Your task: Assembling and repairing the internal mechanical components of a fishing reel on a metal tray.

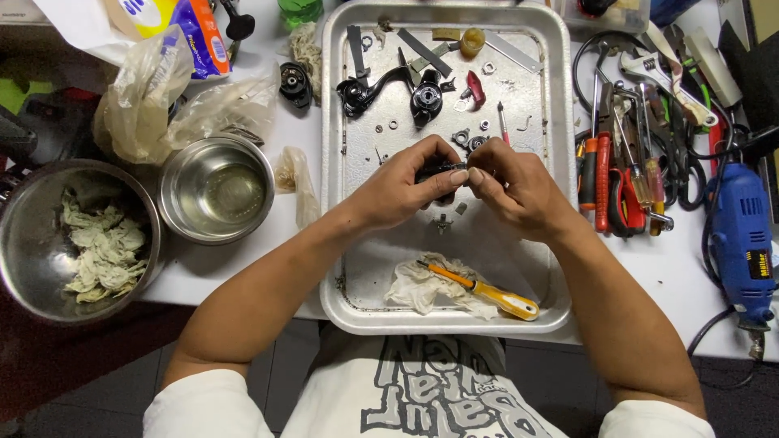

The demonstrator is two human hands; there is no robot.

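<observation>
Over the middle of a metal tray [341,268], my left hand [406,188] and my right hand [513,188] meet, fingertips touching. Between them they pinch a small black mechanical part [439,169], mostly hidden by the fingers. Black reel-like parts [427,99], a black handle arm [365,89], washers and small screws lie at the tray's far end. A yellow-handled screwdriver [487,292] rests on a crumpled white rag [422,285] at the tray's near end.
Left of the tray stand a small steel bowl [216,190] of liquid and a larger bowl [32,259] with rag scraps, with plastic bags [146,97] behind. Pliers, wrenches and screwdrivers [625,162] and a blue rotary tool [742,243] crowd the right.
</observation>
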